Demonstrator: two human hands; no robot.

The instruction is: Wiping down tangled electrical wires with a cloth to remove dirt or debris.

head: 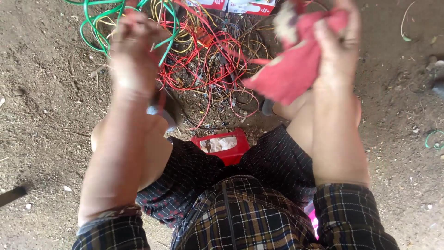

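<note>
Left hand (134, 51): raised, blurred, fingers curled in a loose fist. Green wire (99, 25) loops pass just beside and behind the knuckles; a green strand (167, 44) runs down past the thumb side. Cannot tell whether the fingers actually pinch a wire or only brush it.

Below the left wrist: a pale bluish object (157, 111), partly hidden by the forearm; kind not clear.

Between the two hands, on the dirt ground (41, 102): a tangled heap of red and yellow wires (208, 65), spread loosely, well below both grips. Beyond the heap, at the top edge, two red-and-white cartons (240, 6).

Nearer the body than the heap, between the knees: a small red box (224, 146) with a pale window, lying on the ground.

Right hand (340, 37): raised, fingers closed tight on a red cloth (293, 69). The cloth bunches inside the grip and hangs down and inward toward the wire heap; a pale frayed patch shows above the fingers.

Far right of the grip: a short green wire scrap (434, 139) on the dirt, well apart.
</note>
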